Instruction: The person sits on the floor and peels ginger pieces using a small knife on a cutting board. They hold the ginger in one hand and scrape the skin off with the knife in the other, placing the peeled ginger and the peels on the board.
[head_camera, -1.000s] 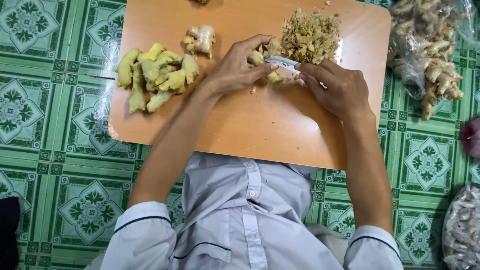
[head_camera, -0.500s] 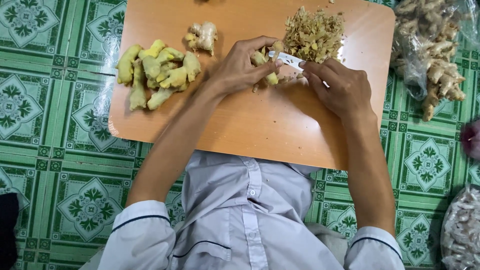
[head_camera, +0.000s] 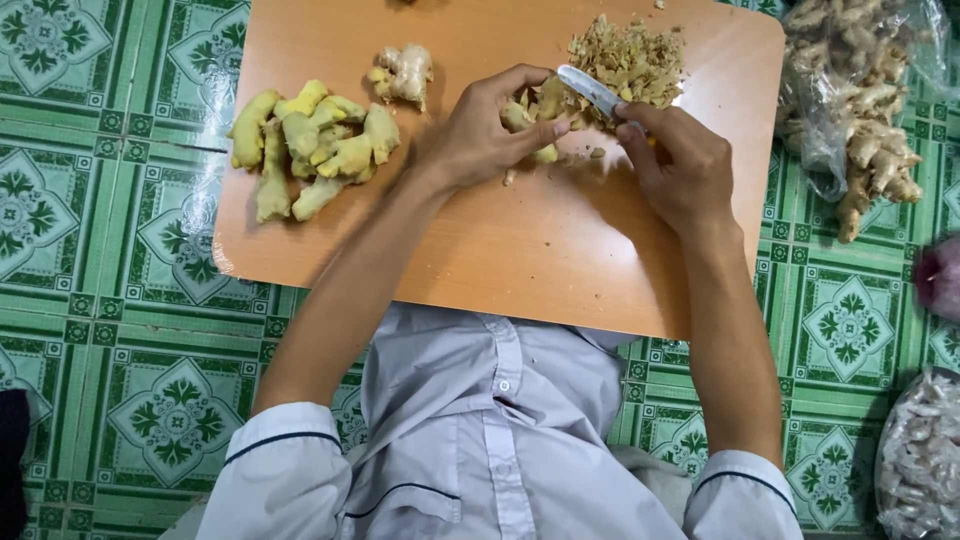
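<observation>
My left hand (head_camera: 480, 135) grips a piece of ginger (head_camera: 532, 112) over an orange cutting board (head_camera: 520, 250). My right hand (head_camera: 675, 165) holds a small knife (head_camera: 592, 92), its blade lying against that ginger piece. A heap of brown ginger peelings (head_camera: 630, 60) lies just beyond the knife. At the board's left sits a pile of peeled yellow ginger (head_camera: 310, 145). One unpeeled knob (head_camera: 402, 72) rests between the pile and my left hand.
The board lies on a green patterned tiled floor (head_camera: 90, 330). A clear plastic bag of unpeeled ginger (head_camera: 865, 110) lies to the right. Another bag with pale pieces (head_camera: 920, 465) sits at the lower right. A dark pink object (head_camera: 940, 278) shows at the right edge.
Both hands stayed over the board's upper middle; the knife blade shifted slightly along the ginger piece as my right hand worked it.
</observation>
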